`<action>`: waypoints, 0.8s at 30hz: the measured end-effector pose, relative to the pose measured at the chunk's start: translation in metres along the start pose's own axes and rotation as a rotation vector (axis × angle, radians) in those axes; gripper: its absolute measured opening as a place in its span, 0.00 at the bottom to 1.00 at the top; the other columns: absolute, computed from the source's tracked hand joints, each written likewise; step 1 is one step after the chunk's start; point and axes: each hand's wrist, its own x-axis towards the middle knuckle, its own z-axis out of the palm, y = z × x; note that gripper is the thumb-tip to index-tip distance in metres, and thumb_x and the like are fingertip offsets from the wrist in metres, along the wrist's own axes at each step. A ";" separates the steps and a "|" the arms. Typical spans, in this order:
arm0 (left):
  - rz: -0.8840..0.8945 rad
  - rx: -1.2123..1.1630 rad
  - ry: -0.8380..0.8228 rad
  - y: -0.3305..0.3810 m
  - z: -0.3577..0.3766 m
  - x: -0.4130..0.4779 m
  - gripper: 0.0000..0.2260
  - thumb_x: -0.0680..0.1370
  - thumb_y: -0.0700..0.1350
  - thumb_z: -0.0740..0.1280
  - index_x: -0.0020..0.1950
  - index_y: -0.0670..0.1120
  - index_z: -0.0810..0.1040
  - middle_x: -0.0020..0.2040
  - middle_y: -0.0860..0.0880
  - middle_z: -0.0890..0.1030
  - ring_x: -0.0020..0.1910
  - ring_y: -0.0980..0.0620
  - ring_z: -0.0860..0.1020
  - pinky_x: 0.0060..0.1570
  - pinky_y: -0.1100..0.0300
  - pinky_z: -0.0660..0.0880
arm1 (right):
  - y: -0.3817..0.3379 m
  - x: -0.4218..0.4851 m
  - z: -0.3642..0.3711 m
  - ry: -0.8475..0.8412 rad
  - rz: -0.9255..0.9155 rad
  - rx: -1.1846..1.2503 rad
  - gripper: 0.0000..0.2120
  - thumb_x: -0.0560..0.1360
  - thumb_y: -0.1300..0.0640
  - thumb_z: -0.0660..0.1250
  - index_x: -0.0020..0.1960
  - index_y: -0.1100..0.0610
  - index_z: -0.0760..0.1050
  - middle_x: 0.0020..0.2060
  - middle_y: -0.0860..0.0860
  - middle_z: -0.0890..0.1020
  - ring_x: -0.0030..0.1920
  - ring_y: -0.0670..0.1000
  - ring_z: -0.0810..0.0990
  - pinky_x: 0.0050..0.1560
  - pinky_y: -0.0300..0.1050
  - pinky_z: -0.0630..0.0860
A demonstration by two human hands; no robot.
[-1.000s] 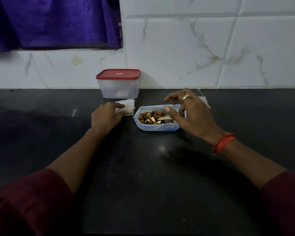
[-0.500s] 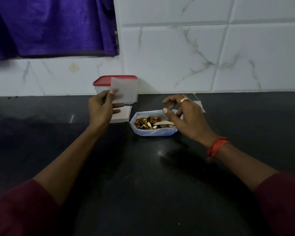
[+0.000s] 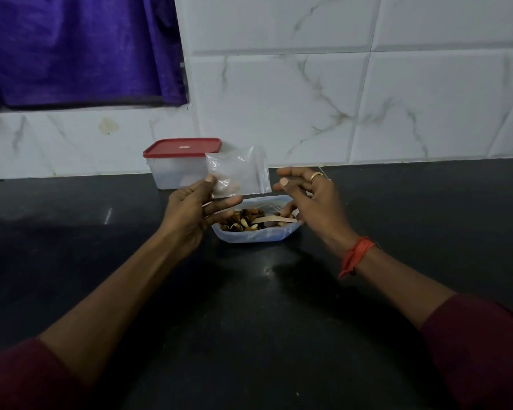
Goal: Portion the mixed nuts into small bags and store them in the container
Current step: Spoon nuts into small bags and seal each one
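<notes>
Head view: saw left hand (image 3: 190, 216) pinching one small bag (image 3: 239, 173) at its lower left corner between thumb and fingers (image 3: 228, 200), held up over the tray (image 3: 255, 236) of mixed nuts (image 3: 243, 221) and in front of the container (image 3: 175, 173); looked empty, couldn't tell whether its mouth was open. Saw right hand (image 3: 314, 208) just beside the bag above the tray's right end, spread loose and gripping nothing, with a flat wooden spoon (image 3: 274, 221) lying in the nuts below it. Judged progress near zero: spotted no filled bag, noted red lid (image 3: 172, 147) on the container at the back of the worktop (image 3: 249, 291), reckoned filling, sealing, unlidding and storing all not yet done.
</notes>
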 end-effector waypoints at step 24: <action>0.409 0.392 -0.023 -0.023 0.017 -0.020 0.13 0.75 0.42 0.73 0.58 0.40 0.81 0.49 0.46 0.85 0.43 0.50 0.86 0.37 0.61 0.81 | 0.004 -0.018 0.013 -0.021 -0.376 -0.336 0.13 0.75 0.49 0.74 0.56 0.54 0.85 0.44 0.46 0.87 0.32 0.39 0.83 0.31 0.37 0.79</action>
